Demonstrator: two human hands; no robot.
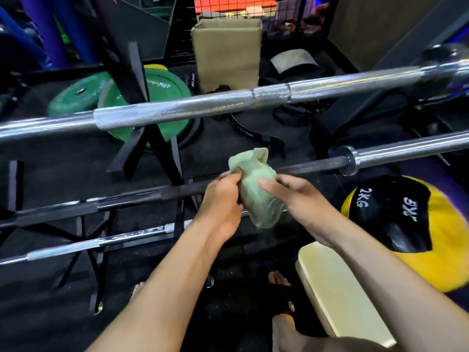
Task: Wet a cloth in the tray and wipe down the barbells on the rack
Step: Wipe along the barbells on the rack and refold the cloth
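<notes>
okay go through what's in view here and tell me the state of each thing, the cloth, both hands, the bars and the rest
Green cloth: bunched up, held in both hands above the bars.
Left hand: grip closed on the cloth's left side.
Right hand: fingers curled round the cloth's right side.
Top silver barbell: lying across the rack, untouched.
Dark barbell: resting lower on the rack, untouched.
Lowest chrome bar: racked, untouched.
Yellow and black medicine ball: on the floor.
Green weight plates: lying behind the rack.

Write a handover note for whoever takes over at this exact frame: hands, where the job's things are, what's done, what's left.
Left hand and right hand both grip the bunched green cloth, held above the dark barbell on the rack.
The top chrome barbell lies behind it, the lower chrome barbell nearer.
The cream tray sits lower right.
Done: cloth in hand; whether it is wet, unclear.
Left: wipe the barbells; the cloth touches none.
</notes>
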